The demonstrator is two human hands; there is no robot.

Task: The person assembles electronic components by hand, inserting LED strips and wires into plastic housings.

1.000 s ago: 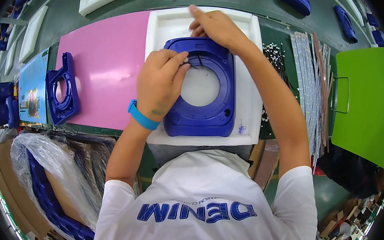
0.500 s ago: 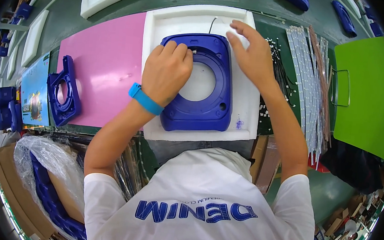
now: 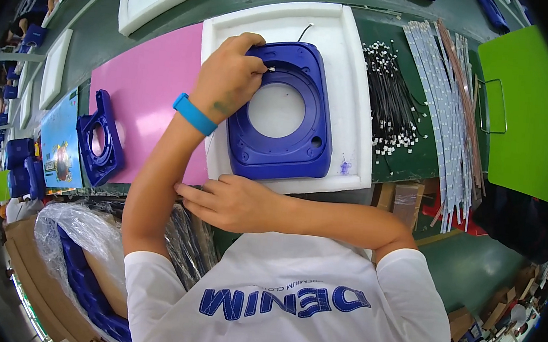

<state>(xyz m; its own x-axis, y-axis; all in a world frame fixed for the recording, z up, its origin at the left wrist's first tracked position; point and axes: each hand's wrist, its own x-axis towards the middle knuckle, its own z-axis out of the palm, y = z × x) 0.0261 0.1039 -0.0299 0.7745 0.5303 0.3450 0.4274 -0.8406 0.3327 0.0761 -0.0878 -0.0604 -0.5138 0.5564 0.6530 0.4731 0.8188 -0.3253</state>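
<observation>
A blue plastic housing (image 3: 321, 110) with a large round opening rests in a white foam tray (image 3: 356, 67). My left hand (image 3: 229, 76) is closed over its upper left edge, with a digit beside a small white connector (image 3: 270, 69) inside the rim. Whether that digit touches the connector is hard to tell. A thin black cable (image 3: 306, 32) sticks up behind the housing's top edge. My right hand (image 3: 229, 203) lies across my body below the tray. Its fingers are stretched out, hold nothing and reach my left forearm near the elbow.
On the left is a pink sheet (image 3: 157, 95) with another blue plastic part (image 3: 102, 140) at its edge. To the right lie black cables (image 3: 394, 97) with white connectors, LED strips (image 3: 438, 114) and a green board (image 3: 520, 114). Plastic-wrapped blue parts (image 3: 92, 272) sit at lower left.
My right hand has left the housing's upper right side and come down across to my left forearm. My left hand has shifted slightly up and left, its fingers spreading over the housing's top edge.
</observation>
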